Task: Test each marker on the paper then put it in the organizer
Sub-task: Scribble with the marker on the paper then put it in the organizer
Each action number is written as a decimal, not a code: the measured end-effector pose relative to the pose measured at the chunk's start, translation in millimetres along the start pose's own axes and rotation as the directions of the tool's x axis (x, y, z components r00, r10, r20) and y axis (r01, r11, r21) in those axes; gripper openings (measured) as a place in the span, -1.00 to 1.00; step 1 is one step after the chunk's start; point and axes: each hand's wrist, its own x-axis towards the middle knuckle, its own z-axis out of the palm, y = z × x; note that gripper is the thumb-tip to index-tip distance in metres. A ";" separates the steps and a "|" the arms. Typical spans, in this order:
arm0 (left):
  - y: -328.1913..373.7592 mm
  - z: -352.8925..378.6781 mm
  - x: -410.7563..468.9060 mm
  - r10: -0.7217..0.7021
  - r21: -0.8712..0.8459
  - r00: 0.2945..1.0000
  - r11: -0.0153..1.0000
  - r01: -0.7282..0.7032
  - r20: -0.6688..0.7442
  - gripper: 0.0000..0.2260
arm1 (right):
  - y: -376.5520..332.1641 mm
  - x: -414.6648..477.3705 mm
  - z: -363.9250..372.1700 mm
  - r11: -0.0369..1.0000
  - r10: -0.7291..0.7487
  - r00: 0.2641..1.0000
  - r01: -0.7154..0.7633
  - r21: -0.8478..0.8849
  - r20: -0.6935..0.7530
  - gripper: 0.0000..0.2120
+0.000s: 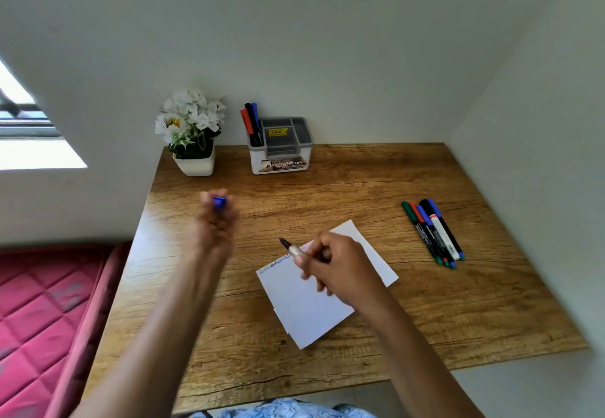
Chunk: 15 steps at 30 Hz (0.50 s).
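a pink quilted bed (42,303) lies at the far left, below the bench (360,181) edge. on the bench's back left corner stands a white flower pot (195,163) with white blooms, against the wall. in front of it the left hand (214,221) is raised over the bench, blurred, its fingers clamped on a blue cap (219,202) at their tips. just right of the pot, by the wall, sits the organizer (281,155), white with a grey insert; three markers (250,122), red, black and blue, stand upright in its left compartment. nearer the person, the right hand (340,270) hovers over the paper (301,306), its fingers curled around an uncapped marker (291,248) whose dark tip points up and left, past the paper's written edge; whether the tip touches anything cannot be told. the paper lies flat mid-bench with a line of writing along its far left edge. well to the right, the loose markers (433,232) lie side by side, touching, on the bench.
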 end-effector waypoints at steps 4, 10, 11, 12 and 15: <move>45.3 -21.0 18.5 0.030 0.225 0.998 0.973 -0.043 0.059 -0.85 | 22.4 -9.2 -4.4 0.918 0.151 0.987 -0.159 0.363 0.051 -0.91; -28.2 -22.2 -26.0 0.101 0.782 0.935 0.521 -0.341 0.340 -0.88 | 24.9 13.2 -18.7 0.467 0.173 0.984 -0.126 0.875 0.050 -0.86; -37.9 -21.4 -33.0 0.094 0.826 0.913 0.398 -0.399 0.396 -0.89 | 27.5 16.5 -21.5 0.354 0.166 0.983 -0.133 0.926 0.078 -0.82; -46.4 -21.1 -38.5 0.079 0.849 0.896 0.293 -0.440 0.437 -0.88 | 31.0 19.4 -23.2 0.267 0.154 0.983 -0.138 0.954 0.099 -0.77; -62.7 -23.6 -47.6 0.026 0.803 0.809 -0.145 -0.578 0.587 -0.77 | 42.8 28.1 -21.5 0.316 0.158 0.985 -0.119 0.941 0.072 -0.76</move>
